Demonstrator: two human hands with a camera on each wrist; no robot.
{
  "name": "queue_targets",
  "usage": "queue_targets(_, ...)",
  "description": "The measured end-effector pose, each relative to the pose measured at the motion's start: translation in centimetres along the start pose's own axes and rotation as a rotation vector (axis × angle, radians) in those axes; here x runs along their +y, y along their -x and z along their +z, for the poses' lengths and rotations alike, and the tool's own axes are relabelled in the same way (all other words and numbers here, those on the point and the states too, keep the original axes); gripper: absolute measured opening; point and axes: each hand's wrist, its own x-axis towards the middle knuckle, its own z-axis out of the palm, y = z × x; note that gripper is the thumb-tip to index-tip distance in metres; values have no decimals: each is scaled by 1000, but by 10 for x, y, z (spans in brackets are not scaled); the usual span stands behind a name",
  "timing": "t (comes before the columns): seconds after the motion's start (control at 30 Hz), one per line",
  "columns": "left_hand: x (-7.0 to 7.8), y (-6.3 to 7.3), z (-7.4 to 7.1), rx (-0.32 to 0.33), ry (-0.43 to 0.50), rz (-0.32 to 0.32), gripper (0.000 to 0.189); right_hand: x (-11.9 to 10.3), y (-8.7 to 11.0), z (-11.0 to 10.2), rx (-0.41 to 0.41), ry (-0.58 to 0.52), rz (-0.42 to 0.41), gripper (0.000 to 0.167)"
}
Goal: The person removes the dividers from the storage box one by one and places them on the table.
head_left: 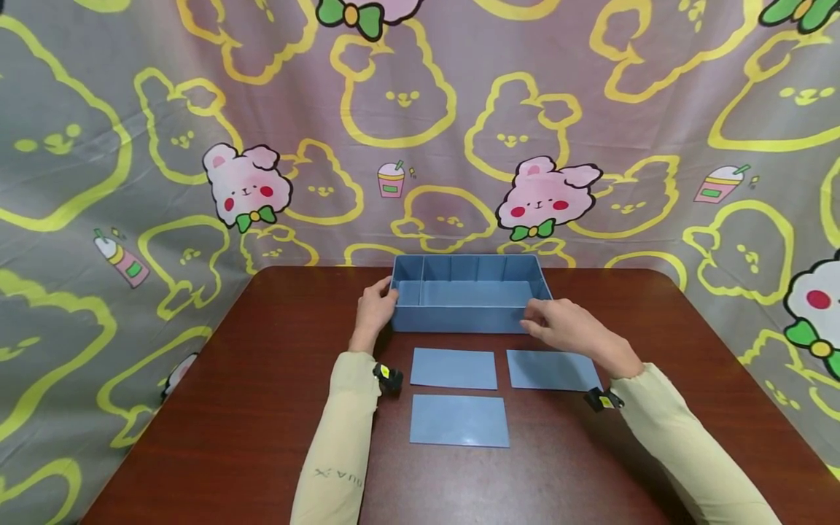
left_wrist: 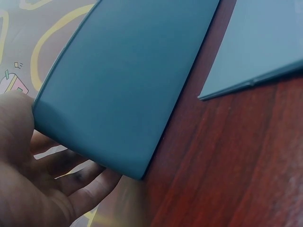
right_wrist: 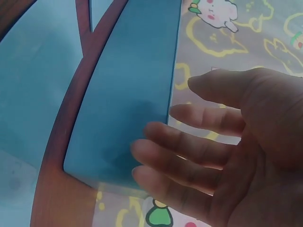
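Observation:
A blue open-topped box (head_left: 459, 319) with one divider (head_left: 422, 281) sits near the back edge of the table. At its left end, my left hand (head_left: 374, 310) holds the wall, thumb at the rim and fingers along the outside. The left wrist view shows the box's front wall (left_wrist: 123, 80), with the left hand (left_wrist: 42, 175) at its short end. My right hand (head_left: 561, 321) is at the front right corner. In the right wrist view, the fingers of the right hand (right_wrist: 213, 142) are loosely spread, the fingertips overlapping the box wall (right_wrist: 123, 94).
Three flat blue rectangular panels lie in front of the box: one near left (head_left: 454, 368), one at the right (head_left: 551, 370) under the right wrist, and one closer to me (head_left: 459, 421). Behind the brown table (head_left: 262, 408) hangs a patterned curtain (head_left: 433, 109).

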Motion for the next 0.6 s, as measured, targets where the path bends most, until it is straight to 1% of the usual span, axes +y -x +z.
queue_targets(0.1, 0, 1, -1, 1, 3, -2, 48, -2, -4, 2, 20, -2, -21, 10)
queue_targets(0.27, 1, 2, -1, 1, -5, -8, 48, -7, -10, 5, 83, -25, -52, 6)
queue_targets(0.47, 1, 1, -1, -2, -1, -6, 48, -14, -17, 5, 148, -57, -38, 6)
queue_targets(0.6, 1, 1, 0, -7, 1, -8, 50, -18, -22, 6, 202, -66, -66, 8)
